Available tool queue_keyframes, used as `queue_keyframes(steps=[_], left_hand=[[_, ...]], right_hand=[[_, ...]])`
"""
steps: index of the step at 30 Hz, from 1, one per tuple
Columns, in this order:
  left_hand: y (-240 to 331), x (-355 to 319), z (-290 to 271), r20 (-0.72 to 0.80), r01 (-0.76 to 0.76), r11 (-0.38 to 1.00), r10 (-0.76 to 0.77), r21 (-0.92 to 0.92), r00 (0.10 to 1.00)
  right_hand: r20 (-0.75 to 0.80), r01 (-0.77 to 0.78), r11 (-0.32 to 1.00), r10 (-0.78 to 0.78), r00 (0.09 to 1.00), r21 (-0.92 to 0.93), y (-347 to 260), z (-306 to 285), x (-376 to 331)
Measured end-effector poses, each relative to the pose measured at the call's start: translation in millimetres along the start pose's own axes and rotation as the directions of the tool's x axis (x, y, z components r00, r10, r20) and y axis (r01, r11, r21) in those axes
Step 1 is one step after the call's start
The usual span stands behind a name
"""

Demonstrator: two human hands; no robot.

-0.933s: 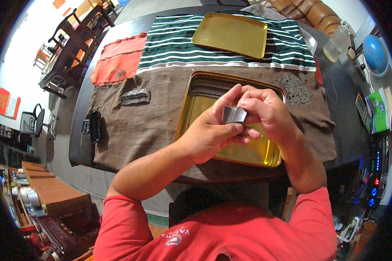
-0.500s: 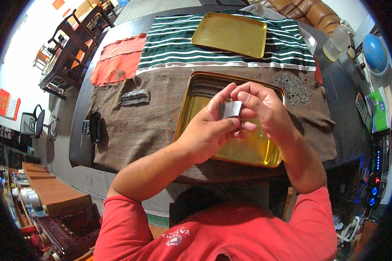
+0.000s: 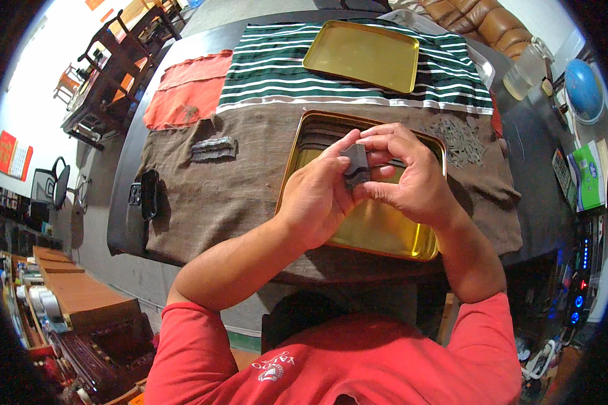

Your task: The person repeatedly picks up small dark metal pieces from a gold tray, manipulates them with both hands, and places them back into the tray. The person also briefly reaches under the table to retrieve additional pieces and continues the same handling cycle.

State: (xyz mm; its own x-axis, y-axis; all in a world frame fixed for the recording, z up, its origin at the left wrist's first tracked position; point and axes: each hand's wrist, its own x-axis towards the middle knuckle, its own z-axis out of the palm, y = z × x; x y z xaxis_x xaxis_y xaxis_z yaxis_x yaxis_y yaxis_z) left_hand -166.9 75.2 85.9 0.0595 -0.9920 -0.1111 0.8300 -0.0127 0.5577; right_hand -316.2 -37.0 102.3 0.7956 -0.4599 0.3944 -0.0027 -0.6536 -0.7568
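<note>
Over a gold-coloured tin tray (image 3: 419, 251), my left hand (image 3: 315, 196) and my right hand (image 3: 412, 179) meet around a small stack of thin grey pieces (image 3: 355, 162). My left thumb and fingers grip the stack's left side. On its right, my right thumb and fingers close against it. The stack shows a flat grey upper part and a dark, uneven lower part. Rows of dark grey pieces (image 3: 321, 131) lie along the tray's far end, partly hidden by my hands. To the right of the tray spreads a loose heap of small grey pieces (image 3: 461, 140).
A short row of grey pieces (image 3: 214, 149) lies on the brown cloth (image 3: 223, 202), left of the tray. Near the table's left edge is a black phone-like object (image 3: 144, 194). A gold lid (image 3: 365, 57) rests on the green striped cloth (image 3: 270, 67), beside a red cloth (image 3: 186, 91).
The stack has turned in my fingers, from a broad pale face to a more upright grey one. My right hand has shifted its hold, its thumb now lower against the stack.
</note>
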Motion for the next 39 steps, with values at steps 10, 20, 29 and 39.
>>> queue_keyframes(steps=[10, 20, 29, 39], left_hand=[[0, -1, 3, 0.013, 0.041, 0.996, -0.042, 0.081, 0.999], [1, 2, -14, 0.081, 0.144, 0.987, -0.138, -0.067, 0.987], [0, -3, -11, 0.065, 0.148, 0.980, -0.140, -0.134, 0.988], [-10, -3, -14, 0.032, 0.149, 0.979, -0.155, 0.138, 0.987]], right_hand=[[-0.004, -0.069, 0.993, 0.070, 0.998, 0.096, -9, 3, -3], [0.007, 0.239, 0.971, -0.239, 0.971, -0.015, 3, 4, 2], [0.013, 0.225, 0.973, -0.226, 0.974, 0.055, 2, 4, 0], [-0.047, 0.202, 0.978, -0.204, 0.978, -0.054, 4, 6, -4]])
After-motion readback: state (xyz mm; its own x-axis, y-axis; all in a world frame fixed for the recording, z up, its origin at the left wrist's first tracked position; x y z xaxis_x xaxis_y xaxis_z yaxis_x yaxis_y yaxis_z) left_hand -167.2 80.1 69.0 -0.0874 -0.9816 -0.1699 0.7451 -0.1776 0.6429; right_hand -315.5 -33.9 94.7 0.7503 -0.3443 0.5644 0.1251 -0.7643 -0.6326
